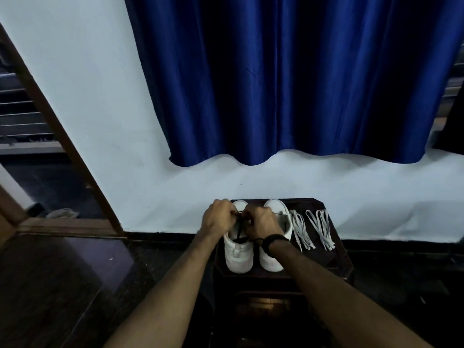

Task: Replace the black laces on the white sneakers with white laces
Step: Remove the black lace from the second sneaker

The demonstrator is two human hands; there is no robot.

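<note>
Lower centre: both hands, left (218, 217) and right (261, 223), each grip pinching the black lace (240, 231) over the left white leather sneaker (237, 256) on the dark wooden tabletop (336, 262). Two white lace bundles (300, 228) lie to its right.

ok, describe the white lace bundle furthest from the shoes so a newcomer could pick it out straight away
Start at the blue curtain and drop down to the small dark table against the wall. Two white sneakers stand on it, with two bundles of white laces to their right. The one wanted is the outer lace bundle, nearest the table's right edge; the inner lace bundle lies right beside the shoe.
</note>
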